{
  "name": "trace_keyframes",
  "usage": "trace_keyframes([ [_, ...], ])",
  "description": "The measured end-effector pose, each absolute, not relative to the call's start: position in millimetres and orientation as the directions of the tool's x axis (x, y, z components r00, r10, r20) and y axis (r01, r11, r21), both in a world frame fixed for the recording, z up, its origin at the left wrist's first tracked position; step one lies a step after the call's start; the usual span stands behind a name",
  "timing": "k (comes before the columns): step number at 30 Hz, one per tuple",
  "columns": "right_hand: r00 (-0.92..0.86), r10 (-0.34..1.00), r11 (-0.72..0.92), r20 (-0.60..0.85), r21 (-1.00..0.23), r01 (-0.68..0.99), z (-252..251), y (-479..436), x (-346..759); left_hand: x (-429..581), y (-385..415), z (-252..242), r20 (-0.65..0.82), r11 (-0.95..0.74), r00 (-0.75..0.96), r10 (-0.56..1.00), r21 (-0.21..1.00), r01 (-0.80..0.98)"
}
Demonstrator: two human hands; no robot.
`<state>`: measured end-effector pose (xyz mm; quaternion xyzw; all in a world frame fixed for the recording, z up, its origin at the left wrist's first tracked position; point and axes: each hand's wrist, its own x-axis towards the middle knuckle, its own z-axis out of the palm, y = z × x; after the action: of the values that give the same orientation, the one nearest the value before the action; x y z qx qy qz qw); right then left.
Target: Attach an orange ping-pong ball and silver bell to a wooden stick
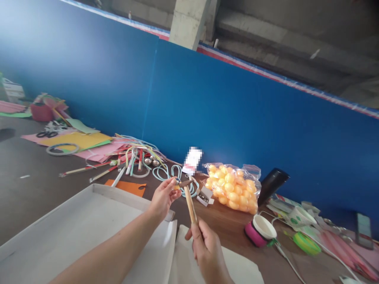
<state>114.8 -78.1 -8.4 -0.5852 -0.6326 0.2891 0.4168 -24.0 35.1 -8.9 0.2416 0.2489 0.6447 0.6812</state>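
My right hand (207, 248) is closed round the lower end of a wooden stick (190, 207) that points up and away from me. At the stick's top end my left hand (164, 195) pinches a small shiny, yellowish piece (177, 182) with thumb and fingertips. Both hands are raised above the near edge of a shallow white tray (74, 225), over the brown table (17, 189).
A clear bag of orange-yellow balls (232, 188) lies behind the hands, beside a black cylinder (271, 183) and a small white box (205, 196). Coloured paper sheets (77, 140), tubes, sticks and scissors (47, 134) lie at the left. A pink-and-white cup (260, 230) stands right. A blue wall (207, 106) backs the table.
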Motion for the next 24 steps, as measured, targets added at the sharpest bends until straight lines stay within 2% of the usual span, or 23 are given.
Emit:
trace_keyframes([
  [4,0.038,0.981,0.150,0.191,-0.868,0.474,-7.1,-78.2,114.7,-23.9,34.7,-7.7,-0.022,0.051,0.048,0.999,0.658,-0.751],
  [24,0.020,0.977,0.164,0.212,-0.809,0.565,-3.7,-80.3,114.6,-22.3,32.0,-4.7,-0.005,0.040,0.052,0.999,0.718,-0.695],
])
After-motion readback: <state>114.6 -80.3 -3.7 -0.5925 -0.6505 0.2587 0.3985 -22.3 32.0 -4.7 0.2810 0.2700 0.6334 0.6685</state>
